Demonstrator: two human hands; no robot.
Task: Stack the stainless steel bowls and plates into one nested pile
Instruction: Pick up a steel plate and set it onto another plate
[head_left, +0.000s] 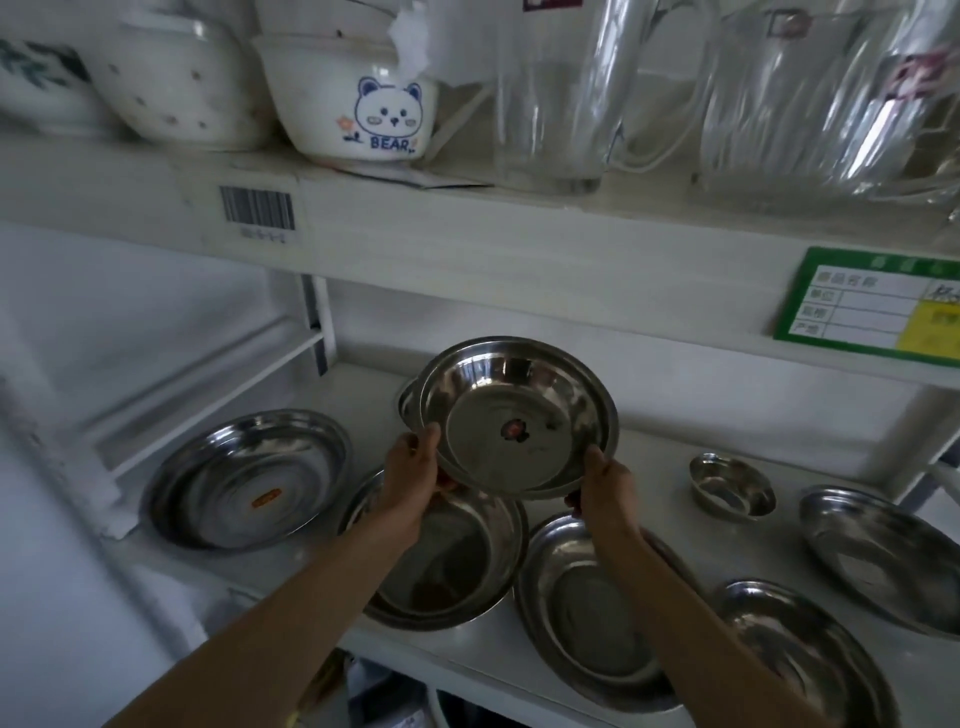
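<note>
a person's left hand (410, 480) and right hand (605, 486) clasp a steel dish (517, 418) by opposite rims, fingers closed on it, tilted above a plate (452, 566), seemingly to nest it. more plates and a small bowl (731, 484) lie scattered on the white shelf (649, 462) in a storeroom rack.

Scene being lit dimly and softly, with bluish cast. Weak highlights being reflected on held steel plate (519, 415). Upper shelf (467, 228) being bent by wide-angle distortion. Glass jugs (779, 93) and green label (872, 301) being blurred near edges.
</note>
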